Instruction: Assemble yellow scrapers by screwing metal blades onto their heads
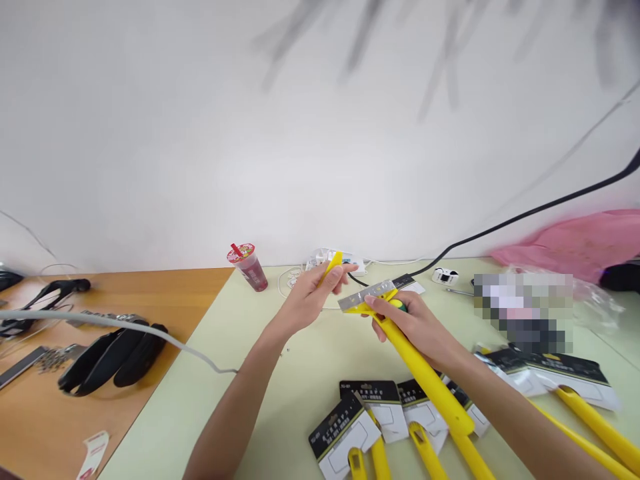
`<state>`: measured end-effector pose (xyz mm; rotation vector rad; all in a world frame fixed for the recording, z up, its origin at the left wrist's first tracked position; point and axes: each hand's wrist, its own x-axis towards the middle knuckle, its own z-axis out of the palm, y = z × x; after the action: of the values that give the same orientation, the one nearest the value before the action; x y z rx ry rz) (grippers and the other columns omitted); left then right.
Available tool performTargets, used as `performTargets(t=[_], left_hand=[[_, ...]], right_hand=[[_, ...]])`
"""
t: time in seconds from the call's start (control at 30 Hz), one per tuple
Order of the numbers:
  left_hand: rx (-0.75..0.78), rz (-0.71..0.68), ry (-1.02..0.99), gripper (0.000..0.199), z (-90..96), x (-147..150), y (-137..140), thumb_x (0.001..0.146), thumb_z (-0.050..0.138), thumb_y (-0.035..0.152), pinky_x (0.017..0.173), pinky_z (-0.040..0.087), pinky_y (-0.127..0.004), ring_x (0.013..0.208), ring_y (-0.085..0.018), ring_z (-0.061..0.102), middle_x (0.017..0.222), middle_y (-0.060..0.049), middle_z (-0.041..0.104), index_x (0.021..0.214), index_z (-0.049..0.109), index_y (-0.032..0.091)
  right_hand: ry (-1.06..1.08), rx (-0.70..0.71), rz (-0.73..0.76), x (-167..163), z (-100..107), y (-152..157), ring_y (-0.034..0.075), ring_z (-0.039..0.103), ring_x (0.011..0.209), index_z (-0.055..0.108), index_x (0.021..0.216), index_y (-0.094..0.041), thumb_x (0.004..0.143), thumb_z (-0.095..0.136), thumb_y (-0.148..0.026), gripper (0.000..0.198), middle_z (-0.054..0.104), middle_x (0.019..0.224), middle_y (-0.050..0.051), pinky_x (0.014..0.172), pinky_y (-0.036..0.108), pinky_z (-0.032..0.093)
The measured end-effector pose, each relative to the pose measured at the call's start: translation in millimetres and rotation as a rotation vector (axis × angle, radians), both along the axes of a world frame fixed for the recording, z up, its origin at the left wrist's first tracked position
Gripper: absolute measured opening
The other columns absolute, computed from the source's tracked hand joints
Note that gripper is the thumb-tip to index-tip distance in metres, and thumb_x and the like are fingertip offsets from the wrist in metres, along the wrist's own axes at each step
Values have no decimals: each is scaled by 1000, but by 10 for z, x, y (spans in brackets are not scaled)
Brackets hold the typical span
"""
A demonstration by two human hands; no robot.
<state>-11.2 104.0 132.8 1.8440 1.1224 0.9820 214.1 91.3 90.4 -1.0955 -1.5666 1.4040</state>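
My right hand (413, 323) is wrapped round a yellow long-handled scraper (430, 381), its thumb on the head near the wide metal blade (367, 297). The scraper is raised above the table, blade towards the far side and handle slanting down to the right. To the left of the blade and apart from it, my left hand (313, 293) grips a narrow yellow plastic piece (335, 263) between thumb and fingers. A small round yellow and green part (399, 305) shows by my right fingers; what it belongs to is partly hidden.
Several carded packs (345, 430) and yellow handles (427, 453) lie along the near edge. A drink cup (250, 268) stands by the wall. A black cable (525, 215) crosses at right, near a pink cloth (585, 237). Black cases (107, 357) lie on the wooden table.
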Motion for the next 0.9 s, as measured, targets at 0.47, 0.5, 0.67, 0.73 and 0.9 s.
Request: performTargets(t=[0.47,0.5,0.67,0.73,0.9], left_hand=[[-228,-376,168,58,18,-55,-122,107,41,74,70,48,-32,75,-19,58,89,-5,69,88,63,24],[-202,-367,174,58,11,-45,-126,107,40,74,69,47,-33,75,-19,56,87,-5,68,87,62,24],[-133,-408,192,55,-15,-66,-142,108,43,71,72,48,-32,79,-19,59,91,-5,70,92,63,23],[-147,-461,202,53,-10,-86,-157,108,43,70,75,50,-31,83,-19,62,96,-6,72,94,64,23],[-104,-453,191,49,51,-52,-245,104,55,69,66,48,-30,75,-17,59,90,-4,71,102,70,23]], right_hand=[[-12,4,174,-162,67,-250,13,43,52,63,59,-22,94,73,-64,55,60,58,1,56,32,34],[3,-8,167,-159,80,-252,13,42,52,63,61,-22,92,75,-64,54,60,59,0,55,32,32],[72,-23,223,-115,99,-248,13,43,60,65,75,-22,91,78,-63,46,62,69,-1,57,31,31],[46,-15,268,-87,91,-257,13,43,63,66,77,-21,93,77,-62,45,61,72,0,57,30,30],[33,-100,299,-46,96,-301,12,37,58,66,78,-21,88,83,-63,47,57,69,-1,51,30,24]])
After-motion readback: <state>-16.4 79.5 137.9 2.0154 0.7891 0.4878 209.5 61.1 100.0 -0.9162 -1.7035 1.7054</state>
